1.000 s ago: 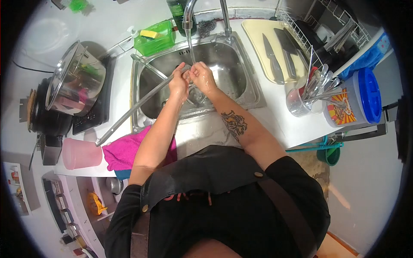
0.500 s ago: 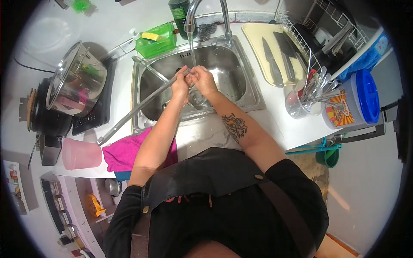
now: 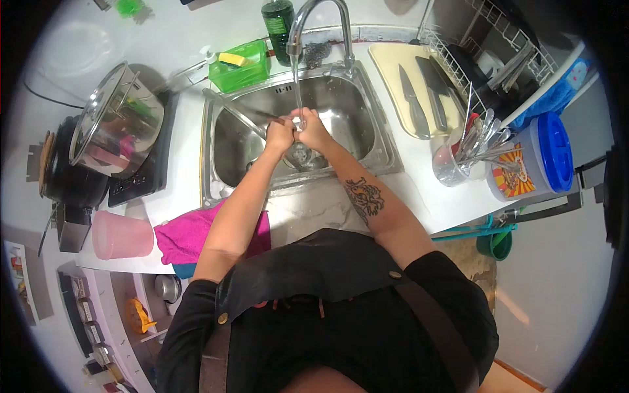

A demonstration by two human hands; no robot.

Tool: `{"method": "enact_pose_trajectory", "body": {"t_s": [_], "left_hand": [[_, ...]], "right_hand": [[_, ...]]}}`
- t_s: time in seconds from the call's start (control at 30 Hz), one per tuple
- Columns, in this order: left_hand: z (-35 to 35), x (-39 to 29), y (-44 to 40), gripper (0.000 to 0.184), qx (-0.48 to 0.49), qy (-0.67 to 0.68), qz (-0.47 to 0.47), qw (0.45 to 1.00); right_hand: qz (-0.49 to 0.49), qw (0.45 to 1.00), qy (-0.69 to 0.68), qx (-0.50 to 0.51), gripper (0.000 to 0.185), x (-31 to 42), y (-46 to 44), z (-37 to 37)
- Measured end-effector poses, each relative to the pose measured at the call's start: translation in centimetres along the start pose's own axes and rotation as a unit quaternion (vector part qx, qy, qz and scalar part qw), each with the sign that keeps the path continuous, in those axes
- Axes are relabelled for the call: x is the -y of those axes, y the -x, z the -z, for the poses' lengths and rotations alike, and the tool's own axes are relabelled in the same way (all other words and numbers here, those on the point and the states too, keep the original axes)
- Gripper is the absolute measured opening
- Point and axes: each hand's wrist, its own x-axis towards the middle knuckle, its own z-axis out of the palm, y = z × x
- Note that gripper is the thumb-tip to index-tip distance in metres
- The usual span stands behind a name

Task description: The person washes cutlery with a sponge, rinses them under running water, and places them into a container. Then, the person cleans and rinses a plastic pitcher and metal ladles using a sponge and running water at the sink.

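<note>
Both my hands meet under the running water over the sink (image 3: 208,173). My left hand (image 3: 280,136) is closed around a long, thin metal bar (image 3: 259,115), whose near end lies between the hands. My right hand (image 3: 314,131) is closed at that same end, its fingers in the stream and largely hidden. The bar's far part points up and left and is hard to make out. Another metal handle (image 3: 229,105) slants into the sink from its back left corner. The curved faucet (image 3: 295,47) pours straight onto my fingers.
Behind the sink are a green tray (image 3: 239,77) with a yellow sponge (image 3: 232,59) and a dark green bottle (image 3: 278,29). At right, knives (image 3: 414,101) lie on a cutting board (image 3: 385,57) near a utensil cup (image 3: 451,171). A pot (image 3: 118,124) and pink cloth (image 3: 190,239) are left.
The metal bar has swung from pointing down-left across the counter to pointing up-left over the sink. My hands have lowered slightly and stay together under the water.
</note>
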Motion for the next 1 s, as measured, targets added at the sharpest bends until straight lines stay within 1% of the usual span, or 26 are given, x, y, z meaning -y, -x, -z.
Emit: {"method": "enact_pose_trajectory", "body": {"t_s": [0.03, 0.07, 0.1, 0.13, 0.2, 0.23, 0.27, 0.3, 0.33, 0.37, 0.4, 0.43, 0.5, 0.53, 0.57, 0.63, 0.67, 0.73, 0.77, 0.8, 0.83, 0.87, 0.9, 0.93, 0.97, 1.0], "left_hand": [[0.3, -1.9, 0.8, 0.026, -0.004, 0.003, -0.001, 1.0], [0.6, -3.9, 1.6, 0.024, 0.043, -0.117, -0.003, 0.992], [1.0, -5.3, 2.3, 0.022, 0.09, -0.234, -0.003, 0.968], [1.3, -5.0, 2.1, 0.019, 0.175, -0.363, -0.143, 0.904], [0.2, -3.7, 2.2, 0.019, 0.163, -0.371, -0.169, 0.899], [-0.6, -3.2, 2.3, 0.021, 0.157, -0.382, -0.195, 0.89], [-1.2, -2.9, 1.9, 0.025, 0.185, -0.437, -0.17, 0.864], [-1.7, -2.4, 1.6, 0.025, 0.182, -0.434, -0.169, 0.866], [-2.2, -1.8, 1.4, 0.026, 0.183, -0.368, -0.224, 0.883], [-2.6, -1.2, 1.3, 0.026, 0.183, -0.3, -0.277, 0.894], [-1.3, -3.9, 3.0, 0.023, 0.217, -0.381, -0.288, 0.851], [-1.0, -3.5, 2.9, 0.023, 0.217, -0.378, -0.29, 0.852], [-0.4, -3.0, 2.5, 0.016, 0.199, -0.479, -0.412, 0.749], [-0.3, -2.9, 2.2, 0.014, 0.184, -0.502, -0.41, 0.74], [-0.4, -2.9, 2.0, 0.014, 0.185, -0.499, -0.412, 0.739], [-0.2, -3.6, 1.7, 0.013, 0.198, -0.429, -0.409, 0.781], [0.1, -4.0, 1.5, 0.013, 0.198, -0.427, -0.41, 0.781], [0.7, -4.6, 1.1, 0.024, 0.227, -0.296, -0.393, 0.84], [0.9, -4.8, 1.1, 0.024, 0.228, -0.294, -0.394, 0.84], [1.1, -4.9, 1.2, 0.029, 0.182, -0.25, -0.401, 0.862], [1.1, -5.0, 1.3, 0.034, 0.133, -0.205, -0.405, 0.881], [1.2, -5.1, 1.4, 0.025, 0.107, -0.188, -0.43, 0.877], [0.4, -4.9, 1.4, 0.025, 0.106, -0.187, -0.429, 0.877], [-1.1, -4.6, 1.3, 0.023, -0.006, -0.09, -0.438, 0.895], [-2.3, -4.2, 1.3, 0.022, -0.119, 0.008, -0.436, 0.892], [-2.7, -3.8, 1.1, 0.022, -0.123, 0.009, -0.435, 0.892]], "right_hand": [[-0.013, 0.996, -0.085, 0.022, 0.041, 1.0, 0.2, 0.5], [-0.027, 0.984, -0.169, 0.045, 0.049, 1.9, 0.2, 1.0], [-0.024, 0.984, -0.167, 0.05, 0.049, 2.2, 0.0, 1.6], [-0.008, 0.973, -0.218, 0.075, 0.053, 2.6, 0.0, 2.5], [-0.076, 0.919, -0.352, 0.162, 0.04, 3.8, 0.2, 4.6], [-0.076, 0.919, -0.348, 0.168, 0.04, 3.6, 0.1, 5.2], [-0.117, 0.933, -0.313, 0.136, 0.03, 3.4, -0.2, 5.7], [-0.156, 0.942, -0.277, 0.103, 0.02, 3.6, -0.5, 6.2], [-0.126, 0.955, -0.261, 0.061, 0.013, 3.7, -0.5, 6.7], [-0.127, 0.956, -0.257, 0.063, 0.013, 3.8, -0.7, 7.5], [-0.163, 0.954, -0.249, 0.041, 0.013, 4.6, -1.0, 8.6], [-0.199, 0.95, -0.241, 0.018, 0.014, 5.1, -1.4, 9.6], [-0.222, 0.943, -0.246, 0.015, 0.015, 5.4, -1.6, 10.7], [-0.22, 0.942, -0.254, 0.02, 0.015, 5.4, -1.5, 11.0], [-0.218, 0.94, -0.26, 0.025, 0.014, 5.4, -1.4, 11.3], [-0.218, 0.94, -0.261, 0.011, 0.014, 5.3, -1.4, 11.3], [-0.205, 0.941, -0.269, -0.001, 0.014, 5.3, -1.4, 11.3], [-0.192, 0.942, -0.274, -0.015, 0.013, 5.7, -1.3, 11.3], [-0.198, 0.914, -0.352, -0.048, 0.013, 6.0, -1.4, 11.1], [-0.201, 0.877, -0.428, -0.081, 0.012, 6.2, -1.4, 10.8], [-0.202, 0.878, -0.426, -0.082, 0.012, 6.1, -1.7, 10.6], [-0.192, 0.841, -0.489, -0.131, 0.011, 5.9, -2.2, 10.2], [-0.181, 0.798, -0.547, -0.177, 0.011, 5.9, -2.5, 9.6], [-0.224, 0.77, -0.546, -0.241, 0.016, 7.1, -2.9, 9.1], [-0.225, 0.772, -0.545, -0.238, 0.016, 7.1, -3.0, 8.9], [-0.218, 0.753, -0.563, -0.261, 0.018, 7.1, -3.1, 8.7]]}}
